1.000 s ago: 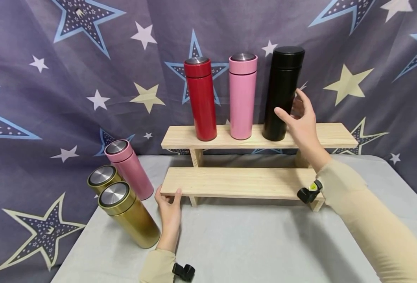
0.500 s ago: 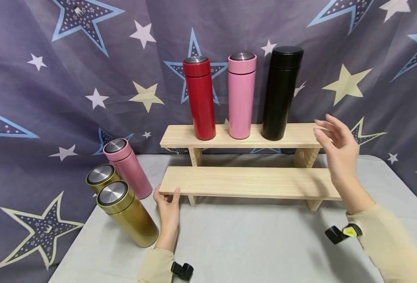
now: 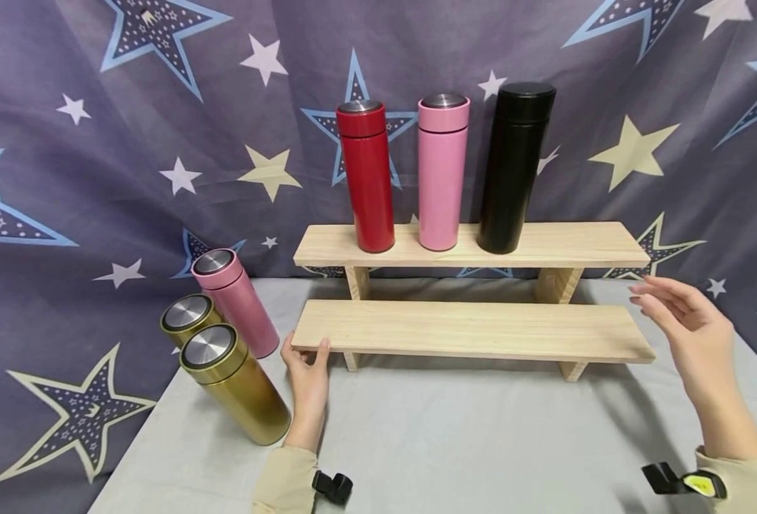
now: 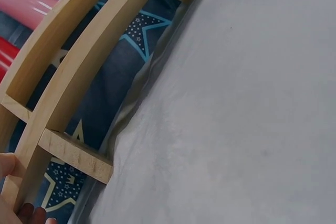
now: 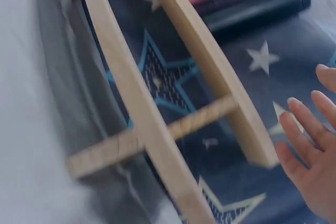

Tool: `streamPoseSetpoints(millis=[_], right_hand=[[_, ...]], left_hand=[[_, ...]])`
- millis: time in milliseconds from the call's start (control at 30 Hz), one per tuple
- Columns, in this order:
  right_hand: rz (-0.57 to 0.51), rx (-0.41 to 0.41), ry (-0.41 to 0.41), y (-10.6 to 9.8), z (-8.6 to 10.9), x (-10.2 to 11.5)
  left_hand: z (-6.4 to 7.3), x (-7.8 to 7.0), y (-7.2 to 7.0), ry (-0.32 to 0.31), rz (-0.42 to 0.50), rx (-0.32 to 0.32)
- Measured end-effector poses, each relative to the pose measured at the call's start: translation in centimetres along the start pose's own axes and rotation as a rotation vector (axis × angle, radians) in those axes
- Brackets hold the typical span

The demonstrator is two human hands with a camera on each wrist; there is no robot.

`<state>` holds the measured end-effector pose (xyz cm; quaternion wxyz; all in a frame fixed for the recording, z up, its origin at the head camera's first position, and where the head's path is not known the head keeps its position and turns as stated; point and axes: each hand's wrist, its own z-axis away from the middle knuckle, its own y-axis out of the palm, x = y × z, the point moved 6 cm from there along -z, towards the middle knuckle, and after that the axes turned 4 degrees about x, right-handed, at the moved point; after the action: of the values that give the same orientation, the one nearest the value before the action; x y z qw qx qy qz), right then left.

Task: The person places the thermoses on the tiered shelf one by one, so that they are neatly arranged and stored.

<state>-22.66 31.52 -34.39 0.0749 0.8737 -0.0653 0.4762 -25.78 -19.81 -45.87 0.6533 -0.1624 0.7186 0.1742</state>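
Observation:
A two-tier wooden shelf (image 3: 475, 328) stands on the table. My left hand (image 3: 308, 389) pinches the left end of its lower board, the thumb on the front edge and the fingers at the side. Past the shelf's right end, my right hand (image 3: 693, 335) is in the air with loosely bent fingers, holding nothing. On the upper board stand a red thermos (image 3: 368, 185), a pink thermos (image 3: 443, 182) and a black thermos (image 3: 516, 178), all upright and apart. In the right wrist view, the fingers (image 5: 304, 129) are spread beside the shelf.
Left of the shelf stand a darker pink thermos (image 3: 240, 307), a gold thermos (image 3: 240, 389) and another gold thermos (image 3: 186, 318) partly hidden behind it. A grey cloth (image 3: 455, 442) covers the table. A star-patterned curtain (image 3: 211, 143) hangs behind.
My right hand has left the black thermos and moved right and down, past the shelf's right end. The black thermos stays upright on the upper board. My left hand keeps its place.

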Motion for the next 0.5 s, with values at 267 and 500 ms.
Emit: streamPoseSetpoints(millis=[267,500], right_hand=[[0.082,0.082,0.098,-3.9,1.3,-2.5],[0.089,0.137,0.24,-6.3,2.4,-5.5]], left_hand=[[0.1,0.0,0.1,-0.003,0.019,0.004],[0.1,-0.1,0.1,-0.001,0.02,0.003]])
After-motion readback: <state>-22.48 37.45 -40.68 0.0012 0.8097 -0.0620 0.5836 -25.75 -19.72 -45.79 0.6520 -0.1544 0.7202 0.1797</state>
